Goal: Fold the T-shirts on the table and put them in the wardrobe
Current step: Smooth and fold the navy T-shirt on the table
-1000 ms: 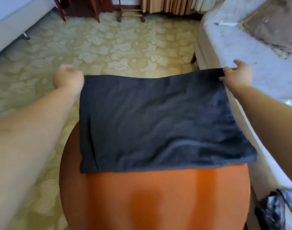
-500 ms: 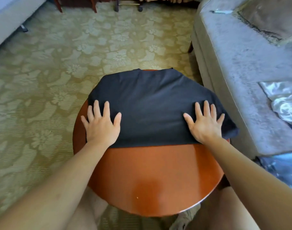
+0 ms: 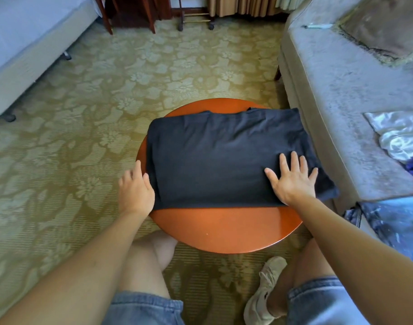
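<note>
The folded dark T-shirt (image 3: 219, 158) lies on the round surface (image 3: 224, 228). Our right hand (image 3: 292, 181) rests flat on its near right corner, fingers spread. Our left hand (image 3: 136, 186) sits at its left edge, fingers curled; we cannot tell whether it pinches the cloth.

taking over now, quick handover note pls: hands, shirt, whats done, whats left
Left hand: at the left edge of the shirt, thumb touching it; grip unclear.
Right hand: flat on the shirt, fingers spread.
The shirt lies on the round table, folded to a rectangle, its right end past the rim.
Done: most of the fold.
Left: likely one more fold, then carry it to the wardrobe, which is out of view.
</note>
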Demonstrator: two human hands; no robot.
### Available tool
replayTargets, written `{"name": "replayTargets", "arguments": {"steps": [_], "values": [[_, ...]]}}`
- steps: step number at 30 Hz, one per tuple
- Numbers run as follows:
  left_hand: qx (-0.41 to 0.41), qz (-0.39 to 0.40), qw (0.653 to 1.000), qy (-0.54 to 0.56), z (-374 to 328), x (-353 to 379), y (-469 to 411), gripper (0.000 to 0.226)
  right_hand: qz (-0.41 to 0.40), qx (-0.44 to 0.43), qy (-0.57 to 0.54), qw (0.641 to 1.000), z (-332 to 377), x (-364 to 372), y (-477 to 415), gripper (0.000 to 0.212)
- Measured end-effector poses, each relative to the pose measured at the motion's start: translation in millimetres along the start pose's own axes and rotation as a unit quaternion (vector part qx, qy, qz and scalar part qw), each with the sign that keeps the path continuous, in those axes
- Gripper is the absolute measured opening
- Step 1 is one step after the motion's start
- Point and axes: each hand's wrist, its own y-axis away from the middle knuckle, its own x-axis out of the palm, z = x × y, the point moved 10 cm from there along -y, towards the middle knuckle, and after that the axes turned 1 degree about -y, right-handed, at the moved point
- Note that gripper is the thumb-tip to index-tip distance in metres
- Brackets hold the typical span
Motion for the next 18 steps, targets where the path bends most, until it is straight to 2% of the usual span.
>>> {"name": "replayTargets", "arguments": {"steps": [2,4,7,9,12,14,18], "values": [[-0.06,0.016,0.996,0.061,11.8,-5.2,1.0,0.044,0.011,0.0,0.005,1.0,1.2,1.2,-1.4,0.077],[-0.084,0.05,0.991,0.088,12.8,-4.5,4.3,0.045,0.025,0.004,0.012,1.0,1.6,2.1,-2.7,0.077],[-0.065,0.12,0.988,0.071,-0.7,3.0,13.3,0.062,0.025,0.014,0.022,0.999,5.3,-1.3,-0.7,0.075],[-0.049,0.159,0.985,0.048,-10.5,8.7,19.6,0.073,-0.005,0.007,0.013,1.0,17.4,-6.0,5.7,0.072],[-0.062,0.175,0.979,0.08,-7.6,10.7,16.8,0.077,-0.016,-0.023,-0.006,1.0,39.4,1.6,16.9,0.068],[-0.055,0.163,0.981,0.09,-0.6,8.3,14.4,0.069,-0.009,-0.024,-0.006,1.0,41.7,8.6,19.8,0.068],[-0.076,0.088,0.983,0.142,15.5,-0.2,14.8,0.033,-0.016,-0.017,0.002,1.0,38.1,8.7,19.1,0.069]]}}
